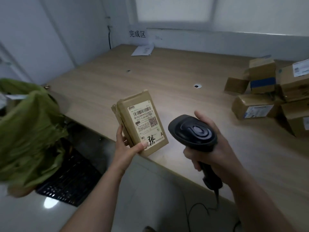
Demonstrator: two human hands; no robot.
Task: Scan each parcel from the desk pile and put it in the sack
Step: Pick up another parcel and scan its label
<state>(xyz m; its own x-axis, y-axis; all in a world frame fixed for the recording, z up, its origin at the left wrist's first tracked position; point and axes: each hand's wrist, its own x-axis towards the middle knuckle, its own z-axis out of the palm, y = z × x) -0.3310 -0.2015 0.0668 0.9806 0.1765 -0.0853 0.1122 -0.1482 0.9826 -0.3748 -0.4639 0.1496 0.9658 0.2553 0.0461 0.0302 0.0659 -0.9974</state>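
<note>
My left hand [124, 145] grips a small brown cardboard parcel [133, 114] by its near end, label side up, above the desk's front edge. Its white label shows a barcode and a QR code. My right hand [211, 148] holds a black barcode scanner [192, 131] by its handle, its head just right of the parcel. A green sack [30, 128] stands open on the floor at the left. A pile of brown parcels [270, 94] sits at the desk's right side.
The wooden desk [150, 77] fills the middle, with a cable hole [197, 85] and a white envelope [143, 50] at the back under a paper sign [137, 33]. A black floor mat [70, 180] lies beside the sack. The scanner's cable [200, 208] hangs down.
</note>
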